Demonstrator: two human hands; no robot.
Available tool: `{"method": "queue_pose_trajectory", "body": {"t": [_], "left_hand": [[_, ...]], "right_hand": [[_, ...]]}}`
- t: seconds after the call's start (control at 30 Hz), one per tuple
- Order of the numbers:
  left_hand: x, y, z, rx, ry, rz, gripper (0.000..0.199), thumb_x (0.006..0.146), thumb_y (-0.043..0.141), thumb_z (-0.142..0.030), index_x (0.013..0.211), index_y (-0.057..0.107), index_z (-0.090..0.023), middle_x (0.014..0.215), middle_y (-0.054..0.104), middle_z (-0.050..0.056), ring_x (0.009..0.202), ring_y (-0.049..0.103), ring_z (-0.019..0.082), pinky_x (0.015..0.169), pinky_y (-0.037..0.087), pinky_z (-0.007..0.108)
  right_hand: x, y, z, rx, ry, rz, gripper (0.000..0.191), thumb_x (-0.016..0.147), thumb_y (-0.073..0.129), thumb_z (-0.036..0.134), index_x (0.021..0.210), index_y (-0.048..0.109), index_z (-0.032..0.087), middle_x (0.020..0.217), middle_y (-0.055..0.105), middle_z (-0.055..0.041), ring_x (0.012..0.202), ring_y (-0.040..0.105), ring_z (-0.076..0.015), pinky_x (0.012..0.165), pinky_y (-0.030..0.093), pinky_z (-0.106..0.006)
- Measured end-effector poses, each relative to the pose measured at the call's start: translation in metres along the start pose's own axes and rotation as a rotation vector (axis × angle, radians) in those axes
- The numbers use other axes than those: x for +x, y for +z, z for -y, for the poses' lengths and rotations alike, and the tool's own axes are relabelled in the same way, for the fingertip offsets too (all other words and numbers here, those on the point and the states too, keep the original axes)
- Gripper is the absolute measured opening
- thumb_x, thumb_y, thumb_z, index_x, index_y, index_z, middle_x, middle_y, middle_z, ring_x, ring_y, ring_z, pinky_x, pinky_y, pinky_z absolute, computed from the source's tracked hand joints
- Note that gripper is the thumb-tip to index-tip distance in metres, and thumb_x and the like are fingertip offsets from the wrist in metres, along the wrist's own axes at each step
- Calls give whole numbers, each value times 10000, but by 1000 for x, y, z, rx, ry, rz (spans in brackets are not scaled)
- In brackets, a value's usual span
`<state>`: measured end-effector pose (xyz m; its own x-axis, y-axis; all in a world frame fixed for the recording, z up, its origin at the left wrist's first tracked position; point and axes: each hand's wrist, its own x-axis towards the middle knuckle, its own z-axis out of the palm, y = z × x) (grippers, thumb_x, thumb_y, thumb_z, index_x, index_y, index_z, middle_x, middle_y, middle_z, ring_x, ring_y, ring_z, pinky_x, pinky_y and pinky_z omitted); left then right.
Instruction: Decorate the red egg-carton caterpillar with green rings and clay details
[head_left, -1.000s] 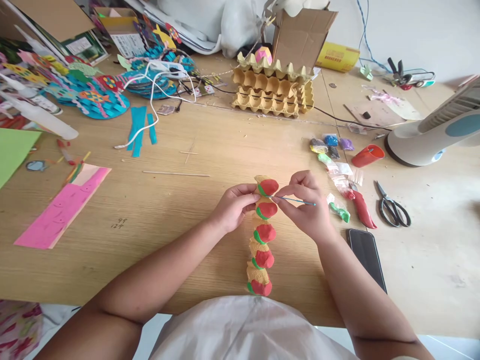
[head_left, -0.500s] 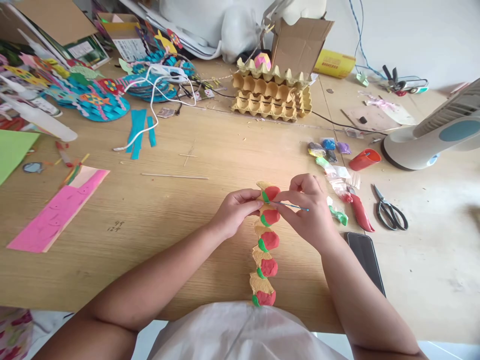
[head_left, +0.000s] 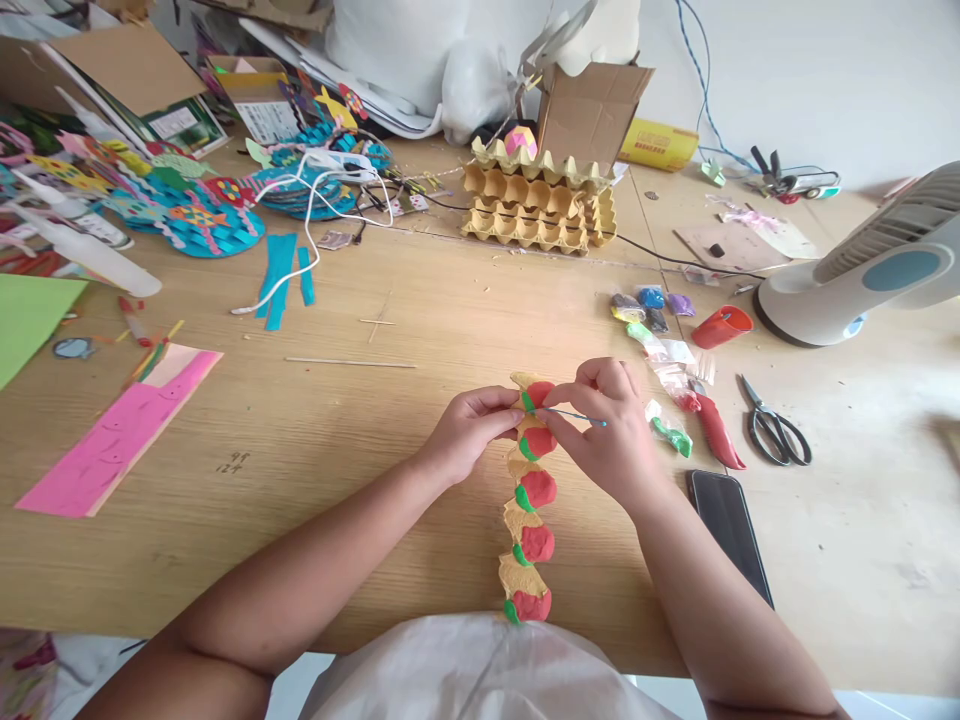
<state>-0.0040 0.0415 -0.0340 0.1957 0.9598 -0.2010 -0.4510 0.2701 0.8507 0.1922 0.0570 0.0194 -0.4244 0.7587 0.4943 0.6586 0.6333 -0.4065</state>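
Note:
A yellowish egg-carton strip with several red and green clay-covered cups runs from my hands down to my white clothing. My left hand pinches the far end of the strip from its left side. From the right, my right hand holds a thin blue stick between thumb and fingers, its inner end touching the green and red clay of the farthest cup. The fingertips of both hands nearly meet there.
Egg cartons stand at the back. Clay packets, a red cup, a red-handled knife, scissors, a phone and a fan are on the right. Pink paper lies left.
The camera view has shifted slightly, so the table objects appear a little lower. Both hands keep their hold, with hardly any change at the far cup.

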Motion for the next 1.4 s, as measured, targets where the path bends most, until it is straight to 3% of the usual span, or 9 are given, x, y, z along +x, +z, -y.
{"method": "queue_pose_trajectory", "body": {"t": [0.2, 0.67, 0.9, 1.2, 1.4], "left_hand": [[0, -1, 1, -13, -5, 12, 197, 746, 858, -270, 921, 832, -186, 880, 797, 39, 819, 728, 194, 757, 579, 304], [-2, 0, 0, 32, 26, 39, 151, 771, 852, -281, 888, 832, -188, 889, 783, 37, 834, 721, 186, 725, 585, 276], [-1, 0, 1, -7, 0, 37, 211, 746, 864, -297, 919, 836, -180, 901, 801, 50, 818, 732, 197, 736, 592, 297], [-3, 0, -1, 2, 23, 53, 177, 778, 844, -283, 926, 839, -187, 914, 797, 52, 839, 732, 194, 733, 594, 288], [-2, 0, -1, -29, -9, 61, 206, 782, 832, -293, 960, 843, -188, 950, 808, 60, 875, 747, 216, 769, 602, 312]], "right_hand": [[2, -5, -1, 146, 21, 35, 66, 902, 752, 206, 881, 752, 268, 954, 505, -40, 886, 568, -230, 807, 488, -426], [0, 1, 0, -10, -17, -63, 84, 908, 756, 215, 877, 777, 290, 908, 502, -40, 861, 542, -238, 797, 447, -434], [3, -3, -1, 117, -14, -20, 53, 898, 757, 230, 904, 783, 276, 905, 498, -38, 869, 565, -236, 780, 472, -428], [0, 2, 3, -3, 21, -80, 78, 909, 743, 226, 870, 779, 284, 895, 509, -39, 851, 533, -237, 796, 431, -437], [1, 1, 1, 106, 30, -56, 41, 893, 757, 244, 880, 768, 281, 894, 497, -36, 859, 563, -238, 773, 478, -431]]}}
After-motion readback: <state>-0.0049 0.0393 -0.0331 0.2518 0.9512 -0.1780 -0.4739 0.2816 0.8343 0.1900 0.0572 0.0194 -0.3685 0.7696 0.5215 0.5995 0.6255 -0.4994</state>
